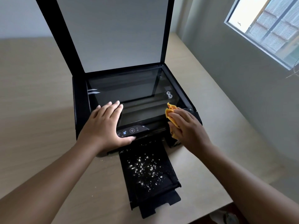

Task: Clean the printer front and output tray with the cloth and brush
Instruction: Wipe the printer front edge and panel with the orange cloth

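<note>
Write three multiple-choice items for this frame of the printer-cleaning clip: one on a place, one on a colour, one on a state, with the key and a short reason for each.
1. Where do the white crumbs lie?
A. On the scanner glass
B. On the output tray
C. On the raised lid

2. What colour is the cloth?
A. Orange-yellow
B. Blue
C. White

3. How is the scanner lid?
A. Shut flat
B. Taken off and laid on the table
C. Raised open

Key:
1 B: the specks are scattered on the black output tray pulled out at the printer's front.
2 A: orange-yellow fabric shows under the right hand at the right front of the printer.
3 C: the lid stands up behind the bare scanner glass, while the left hand lies flat on the front left corner.
</note>
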`<state>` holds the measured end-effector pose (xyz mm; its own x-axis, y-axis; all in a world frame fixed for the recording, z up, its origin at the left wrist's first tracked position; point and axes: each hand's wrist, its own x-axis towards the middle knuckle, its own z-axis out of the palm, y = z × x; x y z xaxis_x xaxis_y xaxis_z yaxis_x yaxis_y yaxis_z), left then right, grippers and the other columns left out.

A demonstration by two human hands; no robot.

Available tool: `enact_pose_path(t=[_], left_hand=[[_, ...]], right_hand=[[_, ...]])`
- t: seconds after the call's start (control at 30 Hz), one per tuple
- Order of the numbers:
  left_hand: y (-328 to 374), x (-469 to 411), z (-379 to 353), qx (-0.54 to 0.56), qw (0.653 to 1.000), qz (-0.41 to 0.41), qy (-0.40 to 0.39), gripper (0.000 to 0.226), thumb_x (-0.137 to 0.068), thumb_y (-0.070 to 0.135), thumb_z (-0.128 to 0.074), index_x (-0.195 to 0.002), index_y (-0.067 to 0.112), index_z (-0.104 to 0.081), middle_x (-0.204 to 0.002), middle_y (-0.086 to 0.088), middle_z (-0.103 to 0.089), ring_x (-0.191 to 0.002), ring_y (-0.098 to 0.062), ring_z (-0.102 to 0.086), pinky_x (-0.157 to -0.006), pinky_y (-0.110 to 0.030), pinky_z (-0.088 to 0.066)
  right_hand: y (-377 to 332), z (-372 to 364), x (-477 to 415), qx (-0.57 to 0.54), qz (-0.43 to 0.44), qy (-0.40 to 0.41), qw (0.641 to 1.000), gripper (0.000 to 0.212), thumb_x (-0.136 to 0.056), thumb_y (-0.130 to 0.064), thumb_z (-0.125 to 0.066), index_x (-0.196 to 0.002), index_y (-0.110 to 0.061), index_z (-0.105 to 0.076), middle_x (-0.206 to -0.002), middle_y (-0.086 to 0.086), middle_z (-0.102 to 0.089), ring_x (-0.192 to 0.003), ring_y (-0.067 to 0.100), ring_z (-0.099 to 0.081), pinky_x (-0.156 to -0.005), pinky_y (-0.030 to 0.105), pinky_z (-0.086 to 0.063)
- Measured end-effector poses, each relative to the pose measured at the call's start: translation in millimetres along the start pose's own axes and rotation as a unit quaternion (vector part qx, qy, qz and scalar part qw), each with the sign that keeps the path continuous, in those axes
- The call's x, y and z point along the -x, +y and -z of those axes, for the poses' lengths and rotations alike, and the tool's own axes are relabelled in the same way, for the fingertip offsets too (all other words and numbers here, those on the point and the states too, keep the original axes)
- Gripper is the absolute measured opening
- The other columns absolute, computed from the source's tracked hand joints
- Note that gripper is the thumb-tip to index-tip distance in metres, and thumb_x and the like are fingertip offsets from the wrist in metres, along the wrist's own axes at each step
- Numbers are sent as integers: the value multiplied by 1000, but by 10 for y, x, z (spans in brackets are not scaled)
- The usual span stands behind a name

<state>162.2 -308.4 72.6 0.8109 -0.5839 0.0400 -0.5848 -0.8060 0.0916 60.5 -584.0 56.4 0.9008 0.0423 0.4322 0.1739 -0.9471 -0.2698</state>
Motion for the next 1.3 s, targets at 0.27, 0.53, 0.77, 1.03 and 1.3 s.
enact_pose_path(t=[0.27, 0.53, 0.77, 1.03, 1.3], left_hand=[[-32, -5, -21, 1, 1000, 1, 2, 121, -61, 93, -32, -155, 17, -21, -162, 1, -19, -149, -18, -15, -121, -43, -12], [-32, -8, -23, 0, 1000, 4, 7, 120, -60, 92, -37, -154, 18, -21, -162, 3, -18, -149, -16, -13, -121, -42, -11], [-19, -7, -34, -4, 1000, 6, 5, 120, -60, 91, -37, -154, 19, -21, -162, 3, -18, -149, -16, -13, -122, -42, -10], [-24, -15, -41, -7, 1000, 4, 9, 120, -61, 91, -37, -154, 18, -21, -162, 3, -19, -149, -16, -14, -121, -42, -11], [-13, -12, -34, -9, 1000, 7, 3, 120, -60, 91, -36, -154, 18, -21, -162, 3, -18, -149, -17, -13, -121, -42, -11]], right_hand=[[-589, -298, -43, -77, 58, -47, 994, 35, -93, -12, -54, -127, -4, -60, -132, 10, -59, -134, 27, -46, -109, 36, -42], [28, 164, 100, -83, -207, 91, 971, 31, -98, -27, -46, -117, -10, -64, -118, 9, -64, -114, 30, -59, -92, 34, -52], [162, 15, 141, 30, 52, -36, 998, 37, -98, -18, -51, -133, -7, -57, -142, 11, -52, -139, 24, -40, -110, 42, -40], [162, -32, -104, -45, -189, 72, 978, 28, -99, -12, -49, -123, -7, -63, -137, 5, -57, -142, 27, -33, -111, 33, -34], [25, -116, 221, -16, -109, 54, 992, 36, -99, -15, -45, -130, -1, -58, -141, 16, -51, -139, 28, -40, -111, 45, -39]])
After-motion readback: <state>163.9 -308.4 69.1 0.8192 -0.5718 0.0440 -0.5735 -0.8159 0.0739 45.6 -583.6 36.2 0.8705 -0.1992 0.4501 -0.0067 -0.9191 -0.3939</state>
